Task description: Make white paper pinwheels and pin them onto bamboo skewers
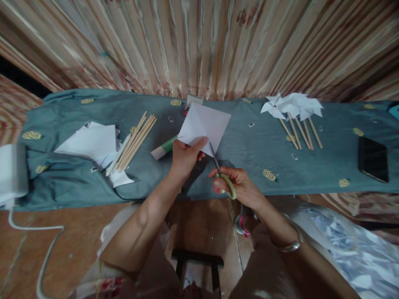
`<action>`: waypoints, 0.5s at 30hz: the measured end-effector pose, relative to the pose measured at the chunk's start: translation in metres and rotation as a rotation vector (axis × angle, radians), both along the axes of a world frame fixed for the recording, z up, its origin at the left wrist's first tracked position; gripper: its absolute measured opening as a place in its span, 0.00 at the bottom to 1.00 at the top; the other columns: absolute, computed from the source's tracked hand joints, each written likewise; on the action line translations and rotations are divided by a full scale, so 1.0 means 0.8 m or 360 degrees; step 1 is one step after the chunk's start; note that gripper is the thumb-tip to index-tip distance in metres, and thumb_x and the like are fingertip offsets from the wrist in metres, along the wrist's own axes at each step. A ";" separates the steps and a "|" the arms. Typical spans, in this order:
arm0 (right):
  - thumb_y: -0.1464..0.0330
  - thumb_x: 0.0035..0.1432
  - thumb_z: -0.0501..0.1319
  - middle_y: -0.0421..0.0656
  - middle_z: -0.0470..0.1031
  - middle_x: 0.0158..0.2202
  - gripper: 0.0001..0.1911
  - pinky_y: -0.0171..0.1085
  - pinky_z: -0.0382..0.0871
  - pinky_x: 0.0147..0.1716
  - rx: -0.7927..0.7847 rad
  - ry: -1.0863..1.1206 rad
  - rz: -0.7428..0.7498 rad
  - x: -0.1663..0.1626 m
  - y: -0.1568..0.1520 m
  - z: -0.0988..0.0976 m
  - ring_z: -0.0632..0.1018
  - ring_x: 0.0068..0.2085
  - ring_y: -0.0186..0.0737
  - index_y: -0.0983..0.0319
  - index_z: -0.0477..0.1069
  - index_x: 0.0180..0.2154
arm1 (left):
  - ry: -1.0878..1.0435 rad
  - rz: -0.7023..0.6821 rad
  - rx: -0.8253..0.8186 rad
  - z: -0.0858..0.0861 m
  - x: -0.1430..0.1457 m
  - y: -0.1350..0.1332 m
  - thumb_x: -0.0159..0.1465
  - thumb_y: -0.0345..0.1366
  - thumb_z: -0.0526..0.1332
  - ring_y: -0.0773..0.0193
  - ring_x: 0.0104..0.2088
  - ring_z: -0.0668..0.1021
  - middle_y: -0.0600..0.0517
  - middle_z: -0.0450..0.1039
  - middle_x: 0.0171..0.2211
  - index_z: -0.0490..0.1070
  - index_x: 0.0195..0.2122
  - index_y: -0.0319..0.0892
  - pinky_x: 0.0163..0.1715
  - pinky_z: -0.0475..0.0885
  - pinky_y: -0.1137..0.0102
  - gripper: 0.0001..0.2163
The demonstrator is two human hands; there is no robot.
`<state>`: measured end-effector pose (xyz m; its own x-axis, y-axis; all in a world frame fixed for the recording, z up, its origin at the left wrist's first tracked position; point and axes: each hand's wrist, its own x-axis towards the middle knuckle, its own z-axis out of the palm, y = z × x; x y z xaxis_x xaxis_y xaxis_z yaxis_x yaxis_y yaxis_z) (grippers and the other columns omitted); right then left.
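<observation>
My left hand (188, 155) pinches a square sheet of white paper (213, 120) by its near edge, thumb on top. Creases run across the sheet toward its middle. In my right hand (235, 182) is a pair of scissors (230, 187) with light green handles, fingers through the loops. Its blades meet the paper's near corner, close to my left thumb. Beneath the sheet and my left hand lies a green and beige box (164, 148), partly hidden. A small item with red on it (186, 110) shows behind the paper's far corner.
On the left lie white paper sheets (96, 141) and a bundle of wooden sticks (137, 141). Several paper pinwheels on sticks (293, 106) rest at the right, with a dark phone (373, 159) beyond. A white device (12, 174) with a cable stands at the left edge.
</observation>
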<state>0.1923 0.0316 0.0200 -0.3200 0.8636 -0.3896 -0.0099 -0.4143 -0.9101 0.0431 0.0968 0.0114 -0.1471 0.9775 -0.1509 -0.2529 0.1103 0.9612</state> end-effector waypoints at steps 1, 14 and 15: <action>0.52 0.37 0.74 0.35 0.72 0.19 0.23 0.29 0.67 0.21 0.0000 0.0002 0.0001 0.000 0.000 0.000 0.71 0.20 0.28 0.61 0.74 0.28 | 0.0005 -0.0002 -0.0005 0.000 0.000 0.000 0.53 0.36 0.69 0.73 0.13 0.67 0.57 0.68 0.15 0.69 0.20 0.41 0.13 0.61 0.76 0.10; 0.52 0.37 0.75 0.34 0.72 0.18 0.23 0.29 0.67 0.19 0.0005 0.0006 -0.0037 0.000 0.000 -0.003 0.71 0.19 0.28 0.61 0.75 0.29 | 0.0011 0.0006 -0.0048 0.000 0.000 0.000 0.51 0.39 0.71 0.70 0.14 0.67 0.56 0.68 0.17 0.71 0.20 0.43 0.15 0.61 0.71 0.11; 0.52 0.37 0.75 0.34 0.72 0.18 0.23 0.29 0.67 0.19 0.0008 0.0008 -0.0036 0.000 0.000 -0.003 0.71 0.19 0.28 0.61 0.75 0.29 | 0.0010 0.0006 -0.0053 0.000 -0.001 0.000 0.51 0.39 0.71 0.70 0.14 0.67 0.56 0.68 0.17 0.70 0.20 0.43 0.16 0.61 0.71 0.11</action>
<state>0.1922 0.0317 0.0176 -0.3025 0.8726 -0.3835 -0.0237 -0.4091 -0.9122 0.0426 0.0970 0.0115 -0.1519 0.9714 -0.1825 -0.2472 0.1415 0.9586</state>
